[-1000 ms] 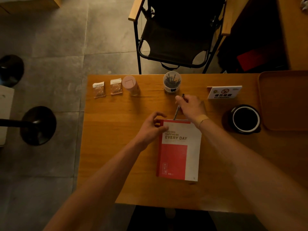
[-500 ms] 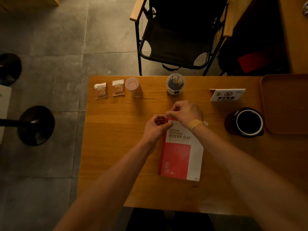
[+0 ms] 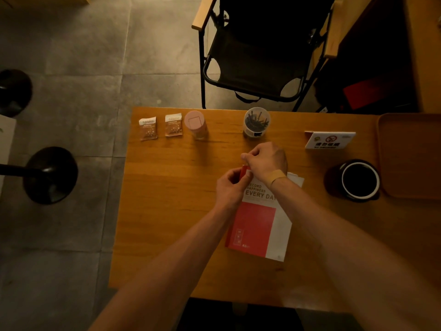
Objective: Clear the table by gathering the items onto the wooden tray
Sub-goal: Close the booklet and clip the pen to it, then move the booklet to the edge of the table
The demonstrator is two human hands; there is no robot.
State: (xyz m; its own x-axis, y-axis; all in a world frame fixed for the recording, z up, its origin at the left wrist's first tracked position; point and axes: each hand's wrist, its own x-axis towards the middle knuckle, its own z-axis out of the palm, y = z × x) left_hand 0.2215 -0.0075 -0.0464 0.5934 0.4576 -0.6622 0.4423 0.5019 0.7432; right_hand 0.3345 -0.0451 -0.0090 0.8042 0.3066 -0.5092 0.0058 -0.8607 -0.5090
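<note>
A red and white notebook [image 3: 257, 225] lies flat in the middle of the wooden table [image 3: 167, 211]. My left hand [image 3: 230, 187] pinches its top-left corner. My right hand [image 3: 267, 161] is closed just above the notebook's top edge, fingertips close to the left hand; the pen it held is hidden under it. The wooden tray [image 3: 410, 154] sits at the table's right edge with nothing on it. Near the tray stand a black mug [image 3: 360, 180] and a small no-smoking sign [image 3: 330, 139].
Along the far edge are two brown sachets [image 3: 148, 127] [image 3: 173, 124], a pink-lidded jar [image 3: 195, 124] and a clear cup of dark sticks [image 3: 256, 123]. A black folding chair [image 3: 257, 63] stands behind the table. Two black stool bases [image 3: 50, 175] are on the floor at left.
My right hand, which held a pen upright beyond the notebook, came down to its top edge, and the pen is out of sight. My left hand closed on the notebook's corner.
</note>
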